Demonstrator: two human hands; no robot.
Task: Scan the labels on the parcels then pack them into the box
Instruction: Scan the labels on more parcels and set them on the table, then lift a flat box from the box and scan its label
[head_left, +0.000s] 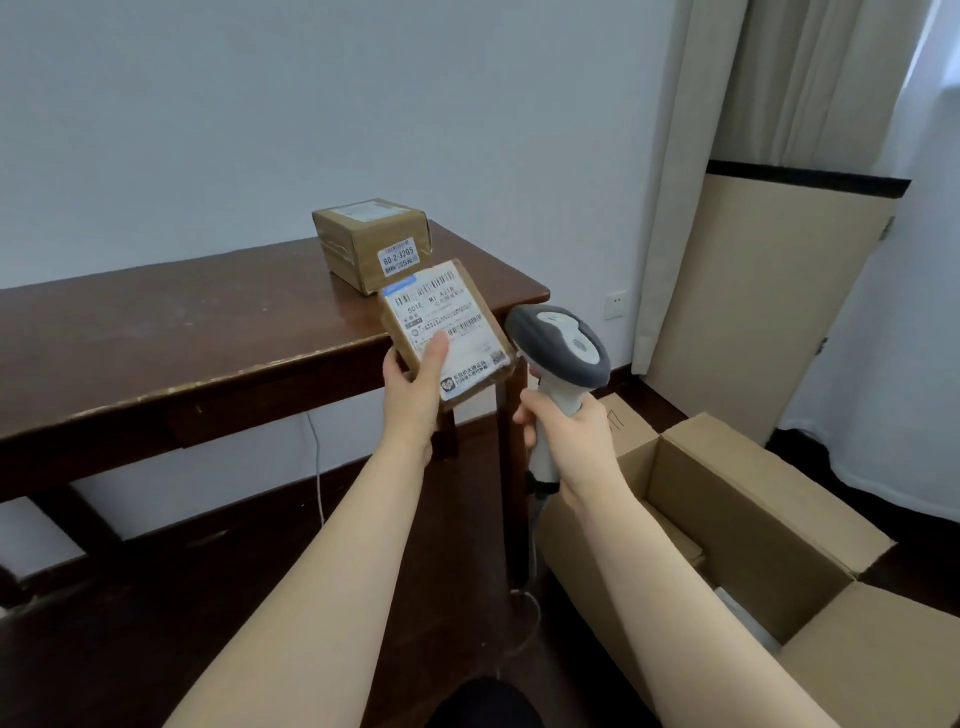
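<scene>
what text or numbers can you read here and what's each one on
"80-2-3205": sticker on the side of the parcel on the table.
"501E", "M1", "A21B" (last uncertain): shipping label on the flat parcel in the left hand.
Barcodes and small print on both labels: too small to read.
Barcode scanner in the right hand: no readable text.

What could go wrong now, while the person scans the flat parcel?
The left hand has its thumb on the label of the flat parcel, near a barcode, so the scan may fail. The scanner in the right hand sits very close to the parcel's edge and might knock it. The grip holds only one corner, so the parcel could slip.
</scene>
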